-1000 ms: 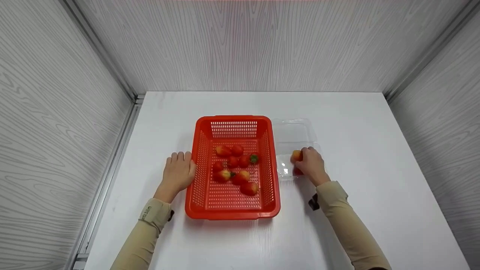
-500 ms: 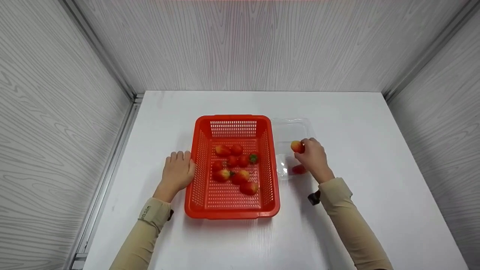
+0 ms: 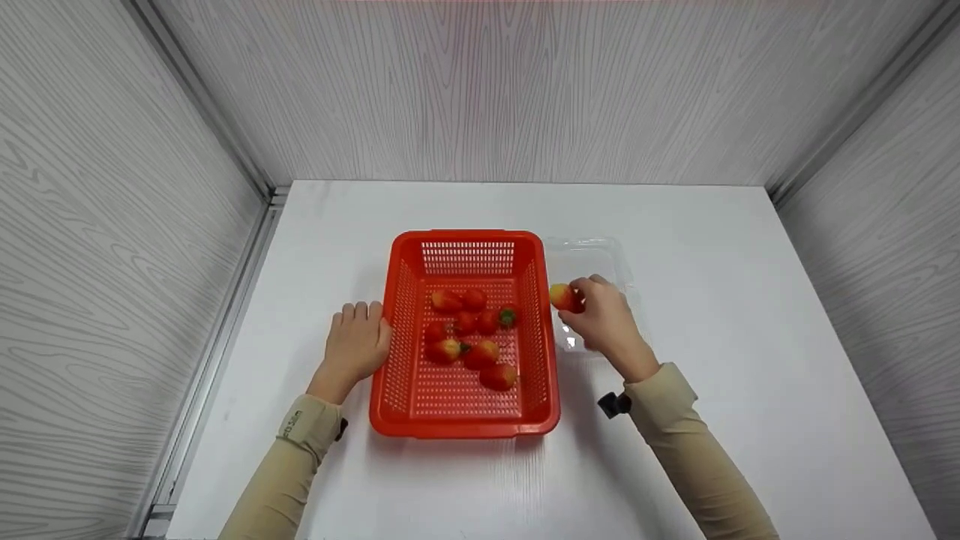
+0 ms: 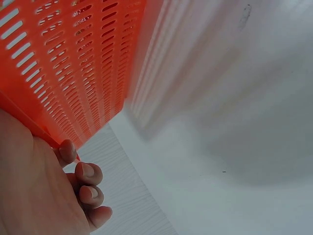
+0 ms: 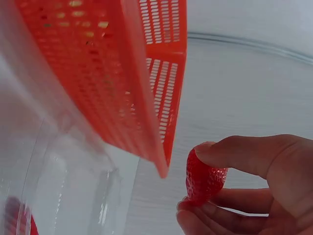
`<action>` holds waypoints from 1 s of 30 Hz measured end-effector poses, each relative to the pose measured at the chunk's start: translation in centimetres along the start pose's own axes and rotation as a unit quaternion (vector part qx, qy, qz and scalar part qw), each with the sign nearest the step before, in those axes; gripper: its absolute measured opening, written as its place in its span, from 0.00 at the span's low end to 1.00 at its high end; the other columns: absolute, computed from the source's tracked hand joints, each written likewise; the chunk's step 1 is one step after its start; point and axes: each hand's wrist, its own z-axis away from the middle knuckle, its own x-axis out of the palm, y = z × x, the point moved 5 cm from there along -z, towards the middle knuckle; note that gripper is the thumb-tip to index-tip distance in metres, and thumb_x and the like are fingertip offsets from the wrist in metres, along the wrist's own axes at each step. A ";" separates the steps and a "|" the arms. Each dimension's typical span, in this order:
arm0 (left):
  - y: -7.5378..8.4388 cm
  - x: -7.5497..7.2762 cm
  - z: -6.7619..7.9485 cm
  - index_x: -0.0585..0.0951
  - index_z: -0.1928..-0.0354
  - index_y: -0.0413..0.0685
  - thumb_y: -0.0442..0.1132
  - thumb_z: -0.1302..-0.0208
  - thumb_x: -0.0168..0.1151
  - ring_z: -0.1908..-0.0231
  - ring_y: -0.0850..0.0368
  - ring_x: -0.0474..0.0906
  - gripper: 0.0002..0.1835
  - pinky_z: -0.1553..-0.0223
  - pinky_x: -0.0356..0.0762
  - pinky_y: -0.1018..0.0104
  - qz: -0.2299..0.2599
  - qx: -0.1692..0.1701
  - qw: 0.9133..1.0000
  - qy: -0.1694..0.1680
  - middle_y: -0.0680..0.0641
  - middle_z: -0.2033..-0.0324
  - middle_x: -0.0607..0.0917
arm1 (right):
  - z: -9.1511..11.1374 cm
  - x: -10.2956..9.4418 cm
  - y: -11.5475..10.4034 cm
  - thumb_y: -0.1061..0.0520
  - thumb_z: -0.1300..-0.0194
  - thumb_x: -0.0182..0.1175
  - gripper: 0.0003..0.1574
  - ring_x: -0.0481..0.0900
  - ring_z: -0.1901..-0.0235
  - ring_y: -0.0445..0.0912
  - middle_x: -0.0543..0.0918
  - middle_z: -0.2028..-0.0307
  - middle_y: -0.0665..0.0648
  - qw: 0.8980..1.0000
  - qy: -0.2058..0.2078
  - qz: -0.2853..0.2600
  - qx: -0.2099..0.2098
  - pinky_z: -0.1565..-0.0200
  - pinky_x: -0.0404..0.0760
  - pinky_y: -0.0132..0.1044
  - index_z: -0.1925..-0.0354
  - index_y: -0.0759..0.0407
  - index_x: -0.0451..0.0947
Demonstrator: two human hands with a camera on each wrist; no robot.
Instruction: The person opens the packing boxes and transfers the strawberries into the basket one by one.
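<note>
In the head view, my left hand (image 3: pixel 356 343) grips the left rim of a red slotted plastic basket (image 3: pixel 465 429), its thumb side at the rim. The left wrist view shows the curled fingers (image 4: pixel 90 171) beside that rim. My right hand (image 3: pixel 606 319) pinches a strawberry (image 3: pixel 562 297), red with a yellowish end, just outside the basket's right rim. Its seeded red skin shows between thumb and fingers in the right wrist view (image 5: pixel 205 177). Under this hand lies a clear plastic clamshell box (image 3: pixel 581 259). A red piece (image 5: pixel 33 227) shows at the box in the right wrist view.
Several red and yellow-red fruits (image 3: pixel 482 354) lie in the middle of the basket, one with a green leafy top (image 3: pixel 508 317). All of this stands on a white table (image 3: pixel 712 285) walled in by grey wood-grain panels (image 3: pixel 487 97).
My right hand has lifted the strawberry from the clear box and carried it left toward the basket's right rim. The left hand has stayed on the left rim.
</note>
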 end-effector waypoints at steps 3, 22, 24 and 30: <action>0.0 0.1 -0.1 0.68 0.56 0.39 0.43 0.26 0.39 0.62 0.42 0.63 0.14 0.58 0.61 0.48 0.000 -0.002 1.000 -0.005 0.40 0.66 0.68 | 0.7 0.6 -1.7 0.61 0.45 0.70 0.20 0.78 0.68 0.52 0.79 0.65 0.62 1.000 -0.015 -0.009 -0.017 0.66 0.81 0.44 0.55 0.70 0.82; 0.0 0.1 -0.2 0.68 0.57 0.39 0.43 0.26 0.38 0.62 0.42 0.62 0.13 0.58 0.61 0.48 -0.009 -0.002 1.000 -0.012 0.40 0.65 0.68 | 3.9 8.7 -6.8 0.60 0.46 0.74 0.24 0.79 0.62 0.50 0.82 0.58 0.60 0.989 -0.130 -0.022 -0.063 0.58 0.80 0.44 0.51 0.66 0.81; 0.0 0.1 -0.3 0.68 0.58 0.39 0.43 0.26 0.38 0.62 0.42 0.62 0.13 0.58 0.61 0.48 -0.012 -0.001 1.000 -0.011 0.40 0.66 0.68 | 4.0 9.6 -6.9 0.59 0.47 0.74 0.24 0.79 0.60 0.50 0.82 0.57 0.60 0.987 -0.144 -0.014 -0.067 0.57 0.80 0.45 0.51 0.65 0.82; -0.1 0.1 -0.2 0.68 0.56 0.39 0.43 0.26 0.38 0.62 0.42 0.62 0.14 0.58 0.61 0.48 -0.013 -0.008 1.000 -0.018 0.40 0.66 0.68 | 4.2 11.3 -6.9 0.58 0.49 0.75 0.24 0.79 0.62 0.49 0.83 0.58 0.58 0.982 -0.178 0.025 -0.057 0.60 0.80 0.46 0.53 0.61 0.82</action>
